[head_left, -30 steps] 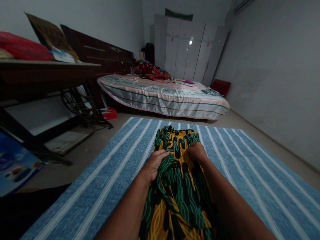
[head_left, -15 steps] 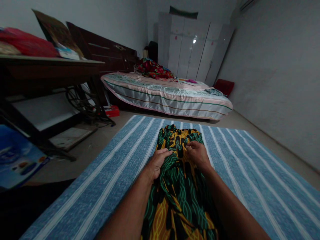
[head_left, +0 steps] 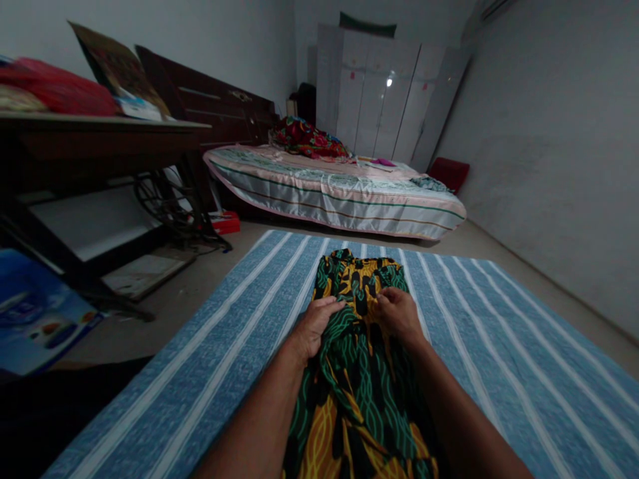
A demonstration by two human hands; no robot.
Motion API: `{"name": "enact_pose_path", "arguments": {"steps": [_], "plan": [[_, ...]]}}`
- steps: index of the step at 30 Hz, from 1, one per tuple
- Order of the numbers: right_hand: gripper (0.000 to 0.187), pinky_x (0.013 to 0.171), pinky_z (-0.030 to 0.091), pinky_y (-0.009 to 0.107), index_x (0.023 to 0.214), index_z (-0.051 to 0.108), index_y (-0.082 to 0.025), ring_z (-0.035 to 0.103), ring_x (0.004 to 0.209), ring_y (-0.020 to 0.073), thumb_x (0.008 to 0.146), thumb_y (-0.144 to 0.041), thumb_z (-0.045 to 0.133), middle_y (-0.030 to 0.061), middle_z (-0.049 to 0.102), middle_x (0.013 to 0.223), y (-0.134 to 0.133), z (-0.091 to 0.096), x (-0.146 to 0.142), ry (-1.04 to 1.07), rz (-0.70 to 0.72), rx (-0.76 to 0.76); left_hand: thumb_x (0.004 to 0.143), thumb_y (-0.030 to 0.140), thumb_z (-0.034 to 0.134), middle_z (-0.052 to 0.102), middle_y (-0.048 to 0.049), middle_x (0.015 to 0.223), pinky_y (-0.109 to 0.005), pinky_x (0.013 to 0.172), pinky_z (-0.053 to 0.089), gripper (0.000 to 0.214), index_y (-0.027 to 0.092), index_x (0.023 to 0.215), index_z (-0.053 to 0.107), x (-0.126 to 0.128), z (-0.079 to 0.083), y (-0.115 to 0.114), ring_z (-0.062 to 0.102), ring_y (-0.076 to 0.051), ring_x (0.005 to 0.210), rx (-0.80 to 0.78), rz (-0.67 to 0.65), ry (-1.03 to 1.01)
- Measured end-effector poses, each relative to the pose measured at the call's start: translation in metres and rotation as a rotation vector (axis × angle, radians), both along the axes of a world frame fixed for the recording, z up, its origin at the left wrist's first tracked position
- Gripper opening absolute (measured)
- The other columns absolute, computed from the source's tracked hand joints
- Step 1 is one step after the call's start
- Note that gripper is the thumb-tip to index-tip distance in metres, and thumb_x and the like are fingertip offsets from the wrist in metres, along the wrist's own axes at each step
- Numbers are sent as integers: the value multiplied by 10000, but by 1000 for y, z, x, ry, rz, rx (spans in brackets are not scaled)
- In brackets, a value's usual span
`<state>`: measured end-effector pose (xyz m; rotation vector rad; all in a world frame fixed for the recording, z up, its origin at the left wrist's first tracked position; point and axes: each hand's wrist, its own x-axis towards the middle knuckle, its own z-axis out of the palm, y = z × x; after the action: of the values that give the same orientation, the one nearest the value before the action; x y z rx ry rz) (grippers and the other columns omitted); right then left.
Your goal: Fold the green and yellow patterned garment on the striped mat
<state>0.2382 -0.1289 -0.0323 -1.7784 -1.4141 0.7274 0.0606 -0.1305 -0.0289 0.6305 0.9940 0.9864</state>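
Note:
A green, yellow and black patterned cloth [head_left: 358, 392] lies lengthwise on a blue mat with white stripes [head_left: 489, 346] spread on the floor. My left hand [head_left: 313, 326] rests on the cloth's left side, fingers curled and pinching a fold of it. My right hand [head_left: 397, 313] sits on the cloth's right side, fingers bent and gripping the fabric. Both hands are close together near the cloth's far end, which lies flat beyond the fingertips.
A low bed [head_left: 334, 189] with a striped cover and a red bundle [head_left: 304, 136] stands beyond the mat. A dark table [head_left: 94, 136] with a treadle frame is at the left, a white wardrobe [head_left: 384, 93] at the back, a grey wall on the right.
Both hands have shifted slightly toward each other on the cloth, bunching the fabric between them. The view has drifted a little to the left.

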Motion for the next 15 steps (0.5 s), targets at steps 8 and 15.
{"name": "enact_pose_path", "arguments": {"steps": [8, 15], "plan": [[209, 563, 399, 225, 807, 628, -178, 566, 624, 140, 791, -336, 492, 9, 633, 692, -27, 0, -29, 42, 286, 142, 697, 149, 683, 646, -5, 609, -229, 517, 493, 173, 146, 820, 561, 0, -2, 0, 618, -134, 510, 29, -14, 0], [205, 513, 365, 237, 977, 591, -202, 582, 569, 147, 837, -300, 478, 1, 647, 685, -91, 22, -49, -324, 378, 246, 677, 133, 706, 672, -25, 651, -230, 554, 509, 236, 132, 874, 577, 2, -3, 1, 640, -139, 556, 13, 39, 41]]}}
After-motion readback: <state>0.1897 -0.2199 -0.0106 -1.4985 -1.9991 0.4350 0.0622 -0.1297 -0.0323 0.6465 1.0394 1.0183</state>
